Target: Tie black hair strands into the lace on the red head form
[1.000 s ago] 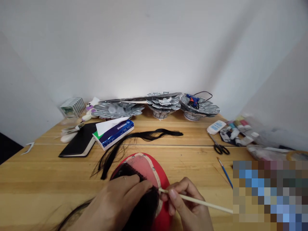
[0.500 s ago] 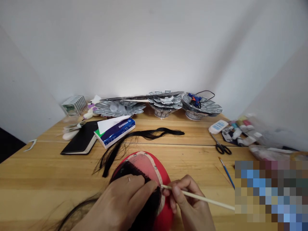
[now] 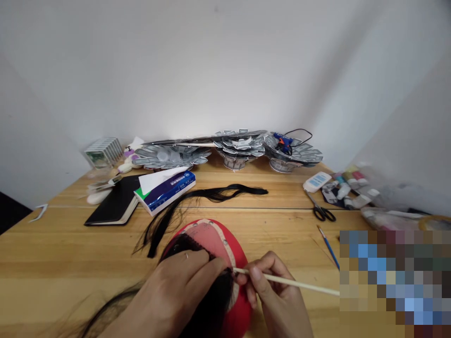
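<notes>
Left hand holds dark hair down on a red head form, fingers close together, & right hand pinches a thin wood stick tight, its tip at the hair's edge. The hands hide the form's near part. Long black hair lies on the wood table past the form, w/ a tissue box & black notebook behind; scissors & a paintbrush sit right, and a glue gun sits far back.

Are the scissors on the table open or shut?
Shut: the black-handled scissors lie on the wooden table with their blades closed into one thin point.
</notes>
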`<action>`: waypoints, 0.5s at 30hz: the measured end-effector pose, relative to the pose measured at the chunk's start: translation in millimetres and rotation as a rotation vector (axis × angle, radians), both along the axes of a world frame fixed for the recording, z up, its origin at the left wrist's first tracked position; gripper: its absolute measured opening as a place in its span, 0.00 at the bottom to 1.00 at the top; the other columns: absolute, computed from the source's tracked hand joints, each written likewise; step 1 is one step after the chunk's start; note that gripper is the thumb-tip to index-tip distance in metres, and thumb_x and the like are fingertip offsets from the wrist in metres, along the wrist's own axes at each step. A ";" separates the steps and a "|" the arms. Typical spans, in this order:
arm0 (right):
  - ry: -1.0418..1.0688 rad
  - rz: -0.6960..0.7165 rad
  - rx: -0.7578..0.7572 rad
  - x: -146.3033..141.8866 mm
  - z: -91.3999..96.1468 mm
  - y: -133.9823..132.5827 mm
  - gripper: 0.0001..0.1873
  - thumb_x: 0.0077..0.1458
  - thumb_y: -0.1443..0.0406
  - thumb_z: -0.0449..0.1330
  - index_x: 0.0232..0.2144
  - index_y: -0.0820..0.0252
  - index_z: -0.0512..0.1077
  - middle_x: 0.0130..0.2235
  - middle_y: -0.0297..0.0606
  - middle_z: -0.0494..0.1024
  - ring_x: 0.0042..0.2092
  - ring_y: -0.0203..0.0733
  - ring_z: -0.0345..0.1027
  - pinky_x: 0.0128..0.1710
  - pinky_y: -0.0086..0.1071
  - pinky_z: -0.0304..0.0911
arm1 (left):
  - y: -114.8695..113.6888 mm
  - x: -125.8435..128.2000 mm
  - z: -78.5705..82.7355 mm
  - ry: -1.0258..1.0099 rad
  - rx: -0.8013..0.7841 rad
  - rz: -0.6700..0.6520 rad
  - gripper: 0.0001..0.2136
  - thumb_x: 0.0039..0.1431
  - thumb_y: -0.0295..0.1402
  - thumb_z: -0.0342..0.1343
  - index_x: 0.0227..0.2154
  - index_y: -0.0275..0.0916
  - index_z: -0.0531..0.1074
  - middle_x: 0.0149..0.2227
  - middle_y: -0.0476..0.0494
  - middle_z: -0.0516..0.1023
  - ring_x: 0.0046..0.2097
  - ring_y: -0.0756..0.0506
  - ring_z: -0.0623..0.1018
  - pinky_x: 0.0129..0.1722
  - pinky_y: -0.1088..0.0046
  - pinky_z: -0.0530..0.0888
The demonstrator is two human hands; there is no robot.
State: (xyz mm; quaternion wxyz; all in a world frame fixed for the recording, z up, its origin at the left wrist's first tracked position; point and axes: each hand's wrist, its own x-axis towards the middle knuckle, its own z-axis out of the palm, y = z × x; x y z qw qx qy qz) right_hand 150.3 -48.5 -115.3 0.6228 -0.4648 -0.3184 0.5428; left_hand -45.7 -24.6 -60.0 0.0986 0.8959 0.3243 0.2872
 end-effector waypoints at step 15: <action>0.125 0.034 -0.059 -0.7 10.5 -0.9 0.24 0.46 0.51 0.79 0.22 0.59 0.73 0.22 0.35 0.83 0.21 0.31 0.65 0.25 0.24 0.61 | 7.2 1.5 2.9 -0.026 0.040 0.011 0.20 0.74 0.23 0.36 0.31 0.41 0.70 0.29 0.51 0.78 0.27 0.49 0.77 0.27 0.75 0.70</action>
